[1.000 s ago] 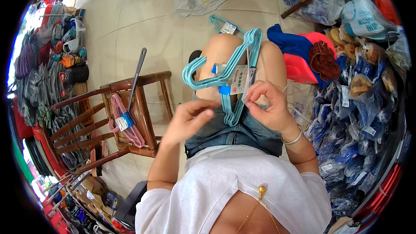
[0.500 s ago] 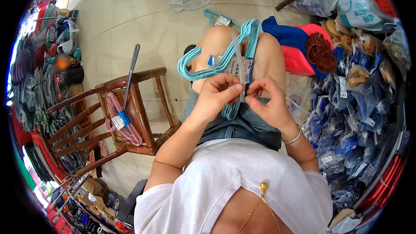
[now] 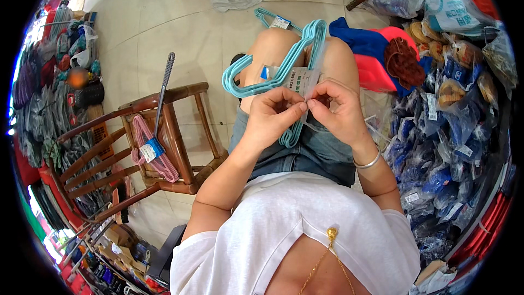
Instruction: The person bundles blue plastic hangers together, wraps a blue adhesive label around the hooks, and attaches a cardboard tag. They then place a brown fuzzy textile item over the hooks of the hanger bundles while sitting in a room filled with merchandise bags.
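Observation:
A bundle of light-blue wire hangers (image 3: 307, 37) lies across my lap, its hooks turned to the left. A printed white and blue card label (image 3: 298, 80) wraps round the bundle. Over the label, my left hand (image 3: 275, 113) and my right hand (image 3: 339, 110) meet with fingertips almost touching. Each pinches thumb against forefinger on a clear plastic strip (image 3: 316, 64), which stands up beyond them along the hangers. Its lower end is hidden by my fingers.
A bamboo chair (image 3: 180, 96) on my left holds pink hangers (image 3: 144, 131) and a grey-handled rod (image 3: 166, 76). More blue hangers (image 3: 265, 13) lie beyond my knees. To my right are a pink stool (image 3: 376, 71) with cloths and a heap of bagged goods (image 3: 436, 147).
My right hand has moved up and left, closing against the left fingertips. The clear strip now leans right over the label; the hangers have shifted slightly.

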Tool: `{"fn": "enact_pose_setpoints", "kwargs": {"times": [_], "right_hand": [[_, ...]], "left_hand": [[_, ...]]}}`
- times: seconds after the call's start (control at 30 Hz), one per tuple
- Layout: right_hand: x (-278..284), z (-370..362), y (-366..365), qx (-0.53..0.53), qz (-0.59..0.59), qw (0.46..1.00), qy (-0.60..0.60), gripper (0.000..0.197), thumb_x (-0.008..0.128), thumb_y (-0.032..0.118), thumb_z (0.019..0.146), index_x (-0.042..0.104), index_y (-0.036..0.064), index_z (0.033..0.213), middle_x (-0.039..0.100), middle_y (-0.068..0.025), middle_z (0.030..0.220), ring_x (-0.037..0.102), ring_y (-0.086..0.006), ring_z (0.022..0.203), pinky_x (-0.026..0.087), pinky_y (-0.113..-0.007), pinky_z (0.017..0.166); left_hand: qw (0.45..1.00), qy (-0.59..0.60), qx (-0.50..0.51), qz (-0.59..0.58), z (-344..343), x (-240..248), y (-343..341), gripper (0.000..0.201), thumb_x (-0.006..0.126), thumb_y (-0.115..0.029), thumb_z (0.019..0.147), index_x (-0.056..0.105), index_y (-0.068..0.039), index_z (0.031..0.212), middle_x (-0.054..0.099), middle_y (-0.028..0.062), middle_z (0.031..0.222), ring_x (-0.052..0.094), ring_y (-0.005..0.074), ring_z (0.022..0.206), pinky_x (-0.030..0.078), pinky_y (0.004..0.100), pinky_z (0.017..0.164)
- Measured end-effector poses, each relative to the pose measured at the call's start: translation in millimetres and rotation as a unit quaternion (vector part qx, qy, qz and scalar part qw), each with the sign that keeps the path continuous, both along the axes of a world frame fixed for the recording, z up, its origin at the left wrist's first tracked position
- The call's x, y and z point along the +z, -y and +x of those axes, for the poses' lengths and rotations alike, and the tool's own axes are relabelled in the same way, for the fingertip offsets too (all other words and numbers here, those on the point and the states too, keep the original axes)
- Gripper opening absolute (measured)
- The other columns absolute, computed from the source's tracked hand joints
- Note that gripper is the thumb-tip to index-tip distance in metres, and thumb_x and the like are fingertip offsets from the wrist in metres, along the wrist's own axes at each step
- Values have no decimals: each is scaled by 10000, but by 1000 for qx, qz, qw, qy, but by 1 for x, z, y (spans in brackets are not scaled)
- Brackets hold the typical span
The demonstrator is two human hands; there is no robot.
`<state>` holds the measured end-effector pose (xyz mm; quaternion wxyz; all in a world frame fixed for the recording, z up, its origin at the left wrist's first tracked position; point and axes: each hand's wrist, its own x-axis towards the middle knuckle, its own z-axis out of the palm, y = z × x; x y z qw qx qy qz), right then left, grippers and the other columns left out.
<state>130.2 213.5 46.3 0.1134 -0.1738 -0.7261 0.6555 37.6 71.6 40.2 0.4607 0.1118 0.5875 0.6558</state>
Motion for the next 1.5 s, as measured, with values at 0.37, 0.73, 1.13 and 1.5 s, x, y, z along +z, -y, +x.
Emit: {"fn": "enact_pose_setpoints", "kwargs": {"times": [0.37,0.73,1.13,1.5], "right_hand": [[4,-3,1,4,58,998,15,65,613,4,703,560,-10,740,539,-31,694,517,-74,586,408,-202,512],[-15,13,-34,-147,-433,888,-52,169,517,121,844,566,16,966,595,-67,795,529,-120,625,419,-229,533],[-43,146,-215,-206,-509,792,-267,111,498,-28,801,399,16,827,382,-71,803,365,-184,769,320,-307,684],[11,67,-105,-136,-204,958,-148,160,542,113,873,510,7,989,482,-28,722,441,-83,599,419,-211,574]], "left_hand": [[999,-31,20,16,5,-6,1,43,647,-17,793,607,-6,806,603,-13,758,525,32,668,408,172,580],[950,188,138,206,-18,-8,42,120,573,-189,852,538,-106,932,576,69,762,515,163,677,431,295,605],[810,66,580,58,-58,-57,365,115,550,-216,866,549,-102,853,527,-28,722,483,119,683,408,257,614],[700,-379,501,-340,-72,-77,357,421,564,-87,867,423,21,1249,567,109,1061,550,172,936,466,265,807]]}}
